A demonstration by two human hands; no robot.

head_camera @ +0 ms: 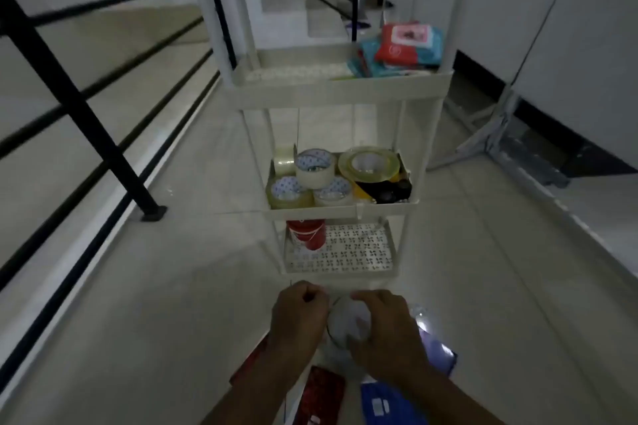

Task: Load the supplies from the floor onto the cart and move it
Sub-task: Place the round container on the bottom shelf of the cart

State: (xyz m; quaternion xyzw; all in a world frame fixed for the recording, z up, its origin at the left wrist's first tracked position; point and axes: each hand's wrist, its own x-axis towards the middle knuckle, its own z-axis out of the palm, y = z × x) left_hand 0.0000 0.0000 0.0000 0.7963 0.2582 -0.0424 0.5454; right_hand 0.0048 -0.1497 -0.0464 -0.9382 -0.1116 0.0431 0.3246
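A white three-tier plastic cart [340, 88] stands ahead of me on the tiled floor. Its upper shelf holds wipe packets [404, 48]; the middle shelf holds several tape rolls [316, 167]; the lowest shelf holds a red container [306, 234]. Low in the view, just in front of the cart's base, my right hand [390, 338] is wrapped around a whitish round object [348, 321], blurred, and my left hand [299, 316] presses against its other side. Beneath my hands on the floor lie a red packet [322, 393] and blue packets [386, 404].
A black metal railing [79, 107] runs along the left with a post base [153, 214] on the floor. White cabinets with a dark base [552, 121] line the right. Stairs [286, 10] rise behind the cart. A shiny purple-edged packet [436, 348] lies to my right.
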